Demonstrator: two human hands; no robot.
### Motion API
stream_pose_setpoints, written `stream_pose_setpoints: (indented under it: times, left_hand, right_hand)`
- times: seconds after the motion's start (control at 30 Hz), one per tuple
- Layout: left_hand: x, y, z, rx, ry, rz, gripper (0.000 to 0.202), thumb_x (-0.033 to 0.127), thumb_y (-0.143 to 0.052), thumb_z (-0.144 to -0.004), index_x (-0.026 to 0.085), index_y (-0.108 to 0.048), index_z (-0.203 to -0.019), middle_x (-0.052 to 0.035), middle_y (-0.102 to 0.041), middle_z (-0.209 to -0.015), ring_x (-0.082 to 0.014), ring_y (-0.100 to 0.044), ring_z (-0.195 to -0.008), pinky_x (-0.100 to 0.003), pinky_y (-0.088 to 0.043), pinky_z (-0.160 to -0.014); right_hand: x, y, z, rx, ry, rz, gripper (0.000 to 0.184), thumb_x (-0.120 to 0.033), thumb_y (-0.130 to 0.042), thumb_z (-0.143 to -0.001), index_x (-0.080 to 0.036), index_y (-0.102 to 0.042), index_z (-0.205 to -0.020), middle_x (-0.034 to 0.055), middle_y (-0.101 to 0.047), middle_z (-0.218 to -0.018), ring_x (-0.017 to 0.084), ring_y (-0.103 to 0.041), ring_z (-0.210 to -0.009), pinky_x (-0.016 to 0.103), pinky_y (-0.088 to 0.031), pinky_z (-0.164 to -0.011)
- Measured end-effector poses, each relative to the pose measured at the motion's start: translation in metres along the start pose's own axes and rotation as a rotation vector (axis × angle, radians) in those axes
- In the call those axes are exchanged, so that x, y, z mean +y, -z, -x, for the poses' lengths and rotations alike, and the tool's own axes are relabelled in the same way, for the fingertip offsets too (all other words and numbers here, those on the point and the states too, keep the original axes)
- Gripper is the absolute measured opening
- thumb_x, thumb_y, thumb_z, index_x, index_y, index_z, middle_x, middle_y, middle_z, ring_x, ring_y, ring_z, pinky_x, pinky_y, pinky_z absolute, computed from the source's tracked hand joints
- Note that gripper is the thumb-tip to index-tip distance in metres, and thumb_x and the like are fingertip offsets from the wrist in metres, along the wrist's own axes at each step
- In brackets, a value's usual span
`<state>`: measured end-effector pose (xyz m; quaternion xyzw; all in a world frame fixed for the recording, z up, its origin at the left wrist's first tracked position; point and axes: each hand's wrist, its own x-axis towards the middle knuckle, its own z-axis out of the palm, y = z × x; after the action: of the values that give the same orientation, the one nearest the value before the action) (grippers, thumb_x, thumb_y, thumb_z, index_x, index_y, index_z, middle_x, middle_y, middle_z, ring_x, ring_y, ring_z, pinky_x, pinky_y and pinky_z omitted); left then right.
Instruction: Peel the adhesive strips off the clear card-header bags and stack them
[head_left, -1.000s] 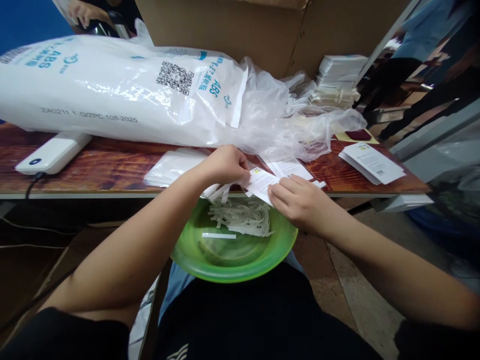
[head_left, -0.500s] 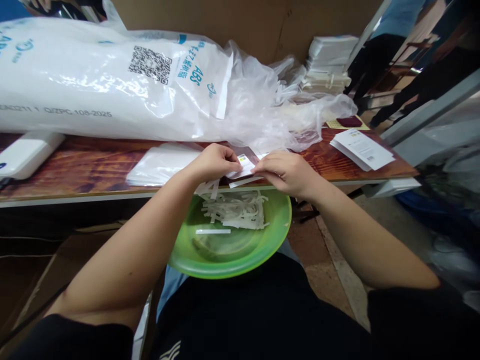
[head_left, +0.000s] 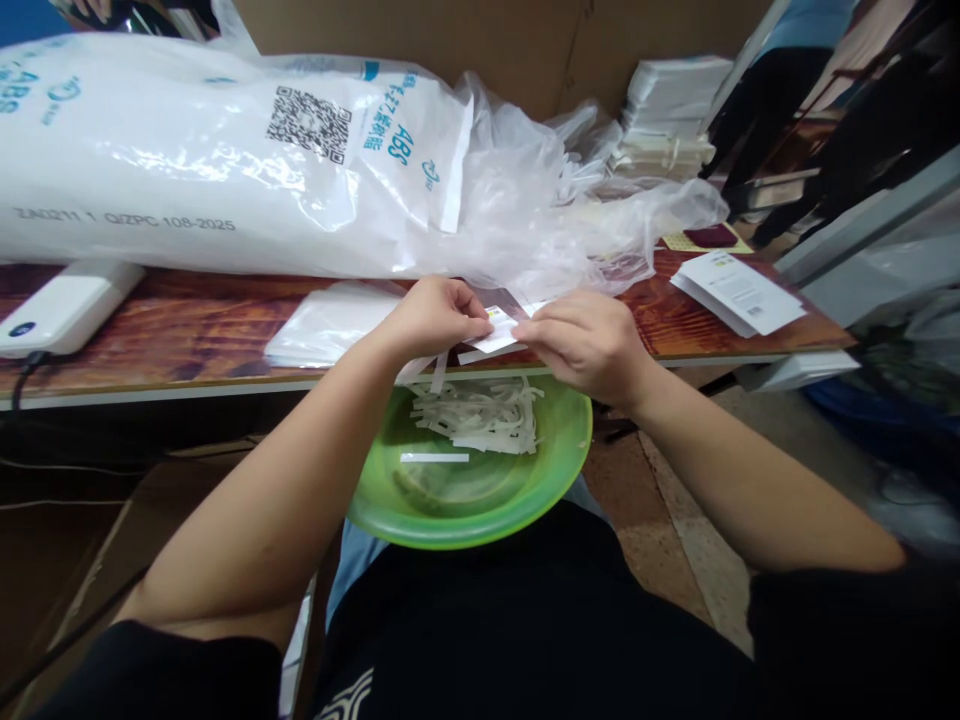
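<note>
Over the table's front edge, a small white printed card point(head_left: 496, 333) with a yellow mark is held between my two hands. Thumb and fingers of my left hand point(head_left: 436, 320) pinch its left side. My right hand point(head_left: 589, 342) is closed with its fingertips at the card's right end. Clear film shows just behind the card; whether the card sits inside a sleeve I cannot tell. A pile of clear plastic sleeves point(head_left: 322, 325) lies left of my left hand. Below my hands, a green basin point(head_left: 480, 520) rests at my lap, holding many thin white strips point(head_left: 487, 420).
A large white plastic sack point(head_left: 187, 160) fills the back of the table point(head_left: 210, 318). A white device point(head_left: 71, 310) with a cable lies at left. Printed cards point(head_left: 742, 292) are stacked at right, near a dark red pad point(head_left: 711, 236). Another person's legs point(head_left: 765, 120) show behind.
The view has shifted slightly, so most things appear further right. The card is lifted and turned a little, showing more white surface, and my right fingers are bunched more tightly.
</note>
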<state>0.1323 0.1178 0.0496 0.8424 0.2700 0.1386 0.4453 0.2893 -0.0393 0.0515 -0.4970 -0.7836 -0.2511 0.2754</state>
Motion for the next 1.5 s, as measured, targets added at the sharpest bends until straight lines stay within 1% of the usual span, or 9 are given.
stream_pose_setpoints:
  times: [0.2,0.53,0.7,0.83,0.97,1.07,1.23,1.37,1.5]
  left_hand:
    - [0.012,0.002,0.005,-0.046,-0.111,-0.009,0.015,0.027,-0.071,-0.064,0.013,-0.065,-0.067,-0.0067,-0.070,-0.094,-0.0167,-0.063,-0.080,-0.025,-0.047,-0.068]
    - [0.023,0.002,0.008,-0.077,-0.065,0.058,0.019,0.029,-0.072,-0.066,0.014,-0.073,-0.079,-0.0063,-0.071,-0.076,-0.0151,-0.063,-0.067,-0.024,-0.049,-0.062]
    - [0.027,-0.003,0.009,-0.009,-0.083,0.099,0.023,0.032,-0.072,-0.068,0.011,-0.072,-0.079,-0.0079,-0.071,-0.079,-0.0168,-0.064,-0.072,-0.028,-0.051,-0.069]
    - [0.037,-0.002,0.024,0.066,-0.237,0.100,0.028,0.038,-0.066,-0.076,0.012,-0.068,-0.086,-0.0096,-0.070,-0.094,-0.0192,-0.064,-0.086,-0.031,-0.052,-0.080]
    - [0.027,0.013,0.046,0.352,-0.207,-0.440,0.031,0.040,-0.055,-0.081,0.016,-0.067,-0.097,-0.0093,-0.065,-0.103,-0.0234,-0.061,-0.097,-0.037,-0.049,-0.089]
    - [0.006,0.023,0.056,0.263,-0.041,-0.861,0.038,0.044,-0.052,-0.079,0.013,-0.068,-0.096,-0.0141,-0.064,-0.102,-0.0301,-0.060,-0.098,-0.043,-0.045,-0.093]
    - [-0.006,0.033,0.053,-0.001,0.079,-0.980,0.048,0.043,-0.048,-0.078,0.014,-0.065,-0.111,-0.0151,-0.063,-0.112,-0.0295,-0.060,-0.101,-0.038,-0.045,-0.090]
    - [-0.008,0.048,0.044,-0.073,0.144,-0.987,0.051,0.047,-0.047,-0.077,0.018,-0.068,-0.112,-0.0106,-0.064,-0.118,-0.0296,-0.060,-0.103,-0.038,-0.043,-0.091]
    - [-0.020,0.055,0.039,-0.055,0.182,-0.944,0.052,0.055,-0.041,-0.077,0.024,-0.071,-0.107,-0.0032,-0.067,-0.115,-0.0281,-0.060,-0.104,-0.036,-0.041,-0.092]
  right_hand:
    - [-0.011,-0.006,0.007,-0.048,0.152,0.121,0.020,-0.013,-0.047,-0.090,-0.016,-0.067,-0.094,0.0044,-0.070,-0.082,0.015,-0.060,-0.072,0.029,-0.044,-0.062]
    - [0.011,-0.010,-0.002,0.022,-0.385,-0.349,0.015,-0.027,-0.070,-0.077,-0.016,-0.064,-0.084,0.0052,-0.060,-0.090,0.014,-0.058,-0.072,0.026,-0.048,-0.063]
    - [0.018,-0.013,-0.007,-0.196,-0.123,-0.056,0.020,-0.021,-0.053,-0.090,-0.014,-0.066,-0.103,0.0080,-0.068,-0.089,0.020,-0.059,-0.085,0.035,-0.044,-0.080]
    - [0.017,0.010,0.002,-0.166,0.038,0.128,0.027,-0.017,-0.041,-0.094,-0.012,-0.067,-0.100,0.0096,-0.070,-0.088,0.019,-0.059,-0.082,0.036,-0.042,-0.076]
    - [0.031,0.039,0.040,-0.120,0.030,0.192,0.024,-0.014,-0.045,-0.092,-0.014,-0.067,-0.103,0.0080,-0.072,-0.096,0.018,-0.061,-0.087,0.034,-0.040,-0.075]
    - [0.047,0.039,0.070,-0.275,-0.101,0.260,0.026,-0.013,-0.045,-0.091,-0.017,-0.068,-0.101,0.0063,-0.073,-0.096,0.018,-0.063,-0.084,0.035,-0.037,-0.074]
    - [0.074,0.039,0.084,-0.581,-0.393,0.205,0.037,-0.010,-0.046,-0.086,-0.020,-0.064,-0.117,0.0081,-0.063,-0.126,0.023,-0.059,-0.109,0.039,-0.040,-0.082]
    - [0.107,0.091,0.094,-0.578,-0.712,0.227,0.048,-0.037,-0.046,-0.091,-0.024,-0.047,-0.138,0.0066,-0.049,-0.142,0.026,-0.045,-0.129,0.044,-0.036,-0.103]
    - [0.139,0.136,0.129,-0.857,-1.064,0.308,0.093,-0.070,-0.055,-0.074,-0.019,-0.030,-0.147,0.0112,-0.021,-0.155,0.037,-0.024,-0.141,0.057,-0.023,-0.111]
